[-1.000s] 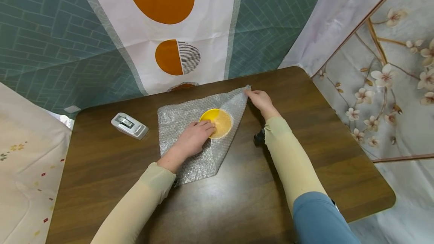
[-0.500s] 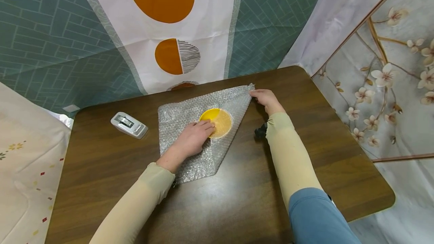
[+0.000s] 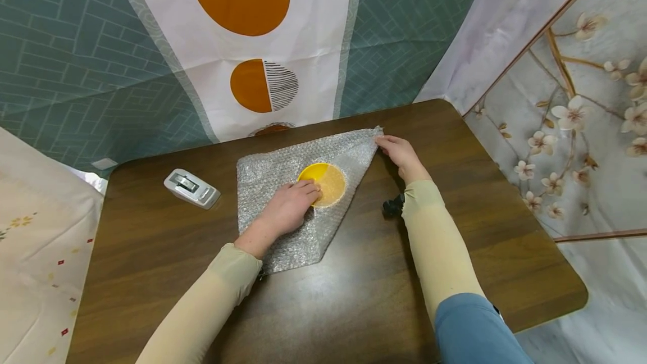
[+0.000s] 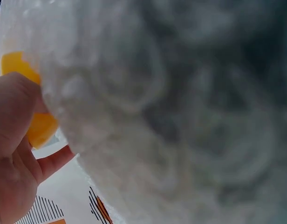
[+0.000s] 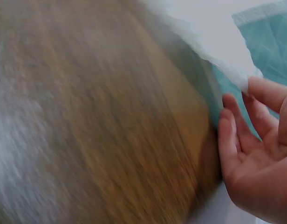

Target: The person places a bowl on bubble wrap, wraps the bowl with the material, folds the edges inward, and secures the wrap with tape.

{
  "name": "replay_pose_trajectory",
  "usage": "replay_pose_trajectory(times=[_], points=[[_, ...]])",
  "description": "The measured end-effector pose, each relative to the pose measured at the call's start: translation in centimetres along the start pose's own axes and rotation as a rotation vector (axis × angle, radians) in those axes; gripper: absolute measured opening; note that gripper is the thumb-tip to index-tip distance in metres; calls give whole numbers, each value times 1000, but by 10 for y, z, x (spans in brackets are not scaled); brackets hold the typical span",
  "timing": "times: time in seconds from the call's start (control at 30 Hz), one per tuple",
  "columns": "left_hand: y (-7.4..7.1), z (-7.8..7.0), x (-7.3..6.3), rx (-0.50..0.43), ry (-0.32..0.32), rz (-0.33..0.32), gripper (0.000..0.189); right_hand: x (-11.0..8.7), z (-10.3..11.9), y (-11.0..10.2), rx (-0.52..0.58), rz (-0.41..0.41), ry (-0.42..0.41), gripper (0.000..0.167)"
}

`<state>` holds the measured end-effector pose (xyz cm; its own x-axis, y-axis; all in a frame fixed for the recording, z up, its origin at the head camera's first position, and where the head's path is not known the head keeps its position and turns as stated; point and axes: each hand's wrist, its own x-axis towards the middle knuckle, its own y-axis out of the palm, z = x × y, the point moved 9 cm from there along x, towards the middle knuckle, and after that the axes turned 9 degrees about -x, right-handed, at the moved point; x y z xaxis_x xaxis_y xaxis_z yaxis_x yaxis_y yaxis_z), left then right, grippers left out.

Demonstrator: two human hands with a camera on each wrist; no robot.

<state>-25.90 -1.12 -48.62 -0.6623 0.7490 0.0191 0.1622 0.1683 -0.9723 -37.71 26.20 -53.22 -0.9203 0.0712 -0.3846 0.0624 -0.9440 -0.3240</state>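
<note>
A sheet of bubble wrap (image 3: 273, 170) lies on the brown table, with a yellow bowl (image 3: 315, 171) on it. One flap is folded across the bowl's right part, which shows paler through the plastic. My left hand (image 3: 289, 206) holds the bowl at its near left rim; in the left wrist view the thumb lies against the yellow side (image 4: 43, 130), while blurred wrap fills most of that picture. At the far right, my right hand (image 3: 400, 154) pinches the flap's corner between thumb and finger. The right wrist view shows that pinched corner (image 5: 243, 81) close up, the other fingers loosely bent.
A grey and white tape dispenser (image 3: 192, 188) sits on the table (image 3: 162, 251) to the left of the wrap. A small black device (image 3: 393, 206) shows by the right sleeve cuff. Patterned cloths (image 3: 313, 60) hang behind the table's far edge.
My right hand has moved a little to the right with the corner of the wrap, drawing the flap straighter. The left hand stays at the bowl.
</note>
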Motion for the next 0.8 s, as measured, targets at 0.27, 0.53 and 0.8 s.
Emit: replay_pose_trajectory(times=[0.27, 0.53, 0.8], points=[[-2, 1, -1, -22, -12, 2, 36, 0, 1, 1, 83, 31, -60, 60], [-3, 0, -1, -23, -21, -2, 36, -7, -1, -3, 76, -53, -89, 56], [-2, 1, -1, -17, -19, 11, 37, -30, 18, 3, 193, -122, -192, 37]])
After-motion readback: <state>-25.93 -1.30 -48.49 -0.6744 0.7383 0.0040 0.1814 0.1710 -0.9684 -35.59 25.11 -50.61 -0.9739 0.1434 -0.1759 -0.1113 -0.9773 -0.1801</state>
